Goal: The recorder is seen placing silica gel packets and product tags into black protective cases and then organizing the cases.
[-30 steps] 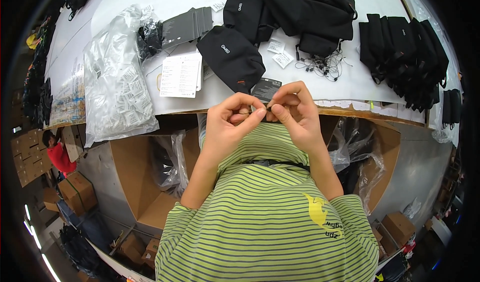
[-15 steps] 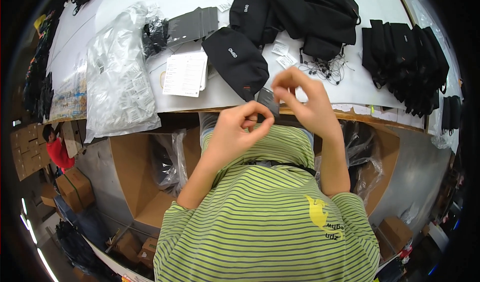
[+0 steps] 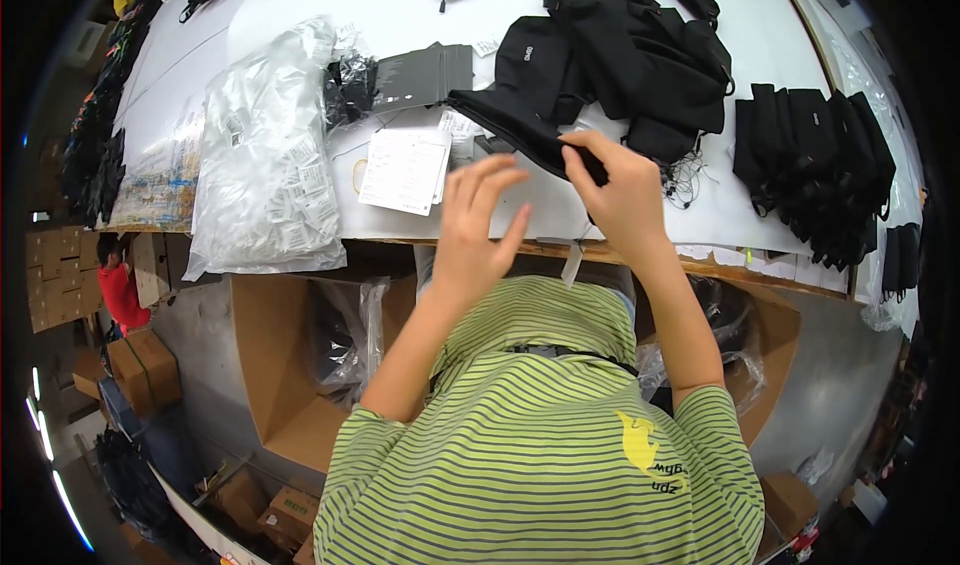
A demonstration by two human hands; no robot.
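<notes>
A black fabric pouch (image 3: 520, 133) slants across the near middle of the table, its near end lifted and tilted. My right hand (image 3: 625, 197) pinches that end between thumb and fingers. From below the pinched end a small hang tag (image 3: 572, 265) dangles at the table edge, seen nearly edge-on. My left hand (image 3: 482, 227) is held over the table edge with its fingers apart and nothing in it. Just beyond its fingers lies a stack of white printed cards (image 3: 400, 173). Dark grey flat cards (image 3: 420, 77) are fanned out behind those.
A clear plastic bag of white labels (image 3: 270, 170) lies on the left. More black pouches are heaped at the back (image 3: 650, 60) and at the right (image 3: 805, 170). Black tag strings (image 3: 686, 177) lie near my right hand. Open cardboard boxes (image 3: 280, 365) stand below the table edge.
My right hand has taken hold of the pouch's near end and lifted it, turning the pouch on its side. My left hand has opened from a pinch. The hang tag now dangles.
</notes>
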